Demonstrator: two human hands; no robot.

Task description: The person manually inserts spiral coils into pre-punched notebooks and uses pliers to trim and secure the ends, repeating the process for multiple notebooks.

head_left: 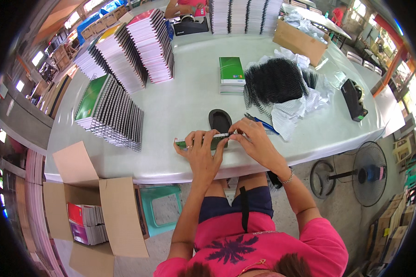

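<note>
Smooth pale covering spreads over a broad table (185, 108), and at the centre of the frame, near its front edge, a green notebook (181, 144) is held up by both hands. The left hand (200, 150) clasps its upper long edge, fingers laid over it; the right hand (253, 141) pinches the right end of that edge, though whether wire or paper sits between the fingertips is too small to tell. By its look the notebook should be light and bendable, its cover fairly slick; the long edge is likely the firmest place to hold, since loose pages could splay and a thin coil could bend under a hard squeeze. Just above lies a black oval dish (220, 120), with blue-handled pliers (266, 125) to its right. Farther up, a short green-topped pile (231, 69) stands beside heaped black coils (273, 81); tall notebook stacks (150, 46) fill the upper left.
</note>
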